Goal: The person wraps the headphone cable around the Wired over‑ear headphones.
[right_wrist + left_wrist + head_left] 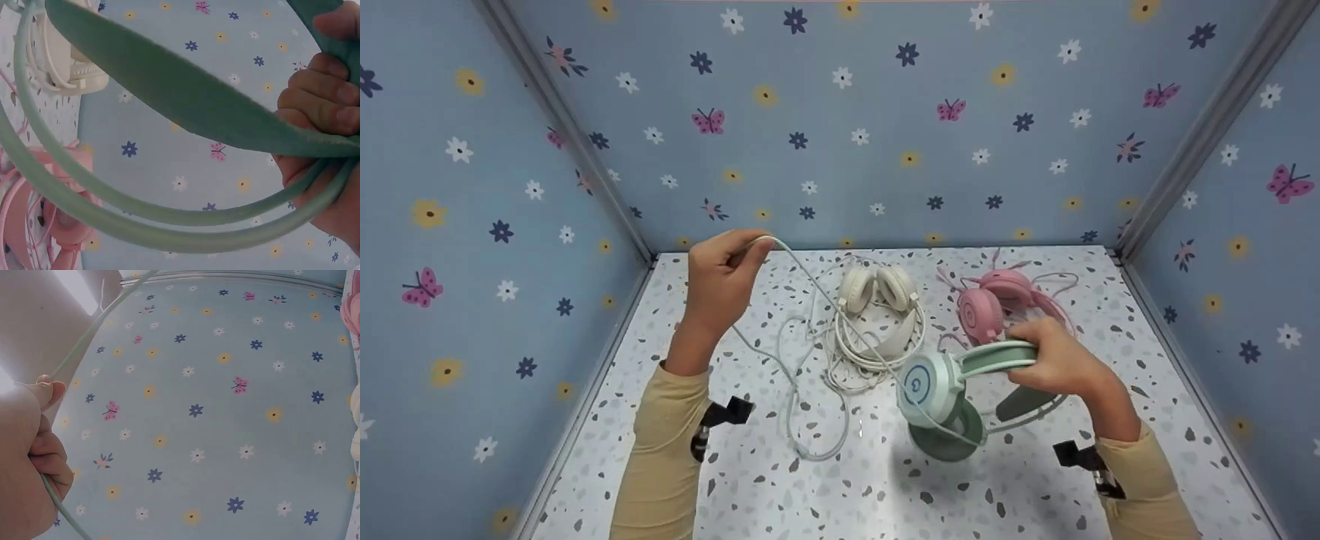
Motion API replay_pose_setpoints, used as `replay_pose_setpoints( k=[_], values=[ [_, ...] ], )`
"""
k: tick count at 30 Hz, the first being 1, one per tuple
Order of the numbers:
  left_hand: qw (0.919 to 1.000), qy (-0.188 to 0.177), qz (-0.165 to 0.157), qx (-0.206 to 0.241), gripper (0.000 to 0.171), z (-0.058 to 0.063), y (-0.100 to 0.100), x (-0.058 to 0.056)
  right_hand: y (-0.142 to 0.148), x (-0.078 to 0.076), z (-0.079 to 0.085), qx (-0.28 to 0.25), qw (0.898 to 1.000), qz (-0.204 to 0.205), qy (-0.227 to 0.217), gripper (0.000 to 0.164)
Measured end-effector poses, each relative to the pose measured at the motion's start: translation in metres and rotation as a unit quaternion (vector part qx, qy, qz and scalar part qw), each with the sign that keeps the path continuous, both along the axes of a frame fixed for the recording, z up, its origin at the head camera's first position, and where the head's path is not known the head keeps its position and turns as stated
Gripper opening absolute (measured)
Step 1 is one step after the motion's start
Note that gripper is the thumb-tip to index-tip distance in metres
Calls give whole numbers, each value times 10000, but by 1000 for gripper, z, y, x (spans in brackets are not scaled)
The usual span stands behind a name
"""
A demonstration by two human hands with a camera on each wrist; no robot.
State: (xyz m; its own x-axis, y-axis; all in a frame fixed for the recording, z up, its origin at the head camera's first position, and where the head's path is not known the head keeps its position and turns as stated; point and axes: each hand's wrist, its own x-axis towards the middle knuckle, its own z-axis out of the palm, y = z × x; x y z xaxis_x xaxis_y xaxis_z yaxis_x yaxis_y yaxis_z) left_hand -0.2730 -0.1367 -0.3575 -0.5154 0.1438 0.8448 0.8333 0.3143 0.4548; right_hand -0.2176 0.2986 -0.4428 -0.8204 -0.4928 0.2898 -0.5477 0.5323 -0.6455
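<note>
1. Pinching the pale green cable (pixel 63 508) between thumb and forefinger, your left hand (pixel 721 279) is raised left of the head view's centre.
2. Gripping the headband, your right hand (pixel 1059 360) holds the green headphones (pixel 928 386) over the desk (pixel 765 495), lower right of centre.
3. White headphones (pixel 856 289) lie mid-frame; pink headphones (pixel 981 315) lie to their right.

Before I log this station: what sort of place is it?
Probably a small workstation booth rather than an ordinary room, though its wider surroundings can't be made out. Blue flower-print walls stand on three sides, grey posts run up the corners, and a speckled table fills the space between.
</note>
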Motion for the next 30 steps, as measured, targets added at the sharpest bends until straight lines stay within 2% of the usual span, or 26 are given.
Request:
replay_pose_setpoints(
  k=[4,8,10,12,15,18,21,25,28,30],
  values=[
    [9985,64,-518,165,7,3,8,-5,-10,-1,-2,319,9989,-50,-354,26],
    [9956,213,-887,221,14,8,16,-6,-19,-3,-3,839,9958,-145,-343,24],
    [9967,176,-764,202,11,9,19,-9,-21,-3,-3,916,9951,-48,-364,25],
    [9987,6,-480,190,9,6,20,-16,-20,-4,-3,761,9960,167,-431,27],
    [9986,-486,81,208,9,-6,19,-30,-15,-4,-3,77,9950,678,-735,27],
    [9913,-1238,381,248,15,-25,18,-38,-9,-6,-8,-899,9837,1242,-939,27],
    [9802,-1912,417,300,16,-49,20,-37,-4,-8,-13,-1937,9599,1803,-928,26],
    [9649,-2595,267,310,14,-86,26,-33,-3,-13,-22,-3134,9127,2461,-909,24],
    [9518,-3052,117,297,14,-109,36,-30,-6,-20,-31,-3939,8609,2992,-1192,25],
    [9417,-3353,34,257,14,-122,43,-26,-9,-24,-37,-4432,8193,3335,-1449,29]
  ],
)
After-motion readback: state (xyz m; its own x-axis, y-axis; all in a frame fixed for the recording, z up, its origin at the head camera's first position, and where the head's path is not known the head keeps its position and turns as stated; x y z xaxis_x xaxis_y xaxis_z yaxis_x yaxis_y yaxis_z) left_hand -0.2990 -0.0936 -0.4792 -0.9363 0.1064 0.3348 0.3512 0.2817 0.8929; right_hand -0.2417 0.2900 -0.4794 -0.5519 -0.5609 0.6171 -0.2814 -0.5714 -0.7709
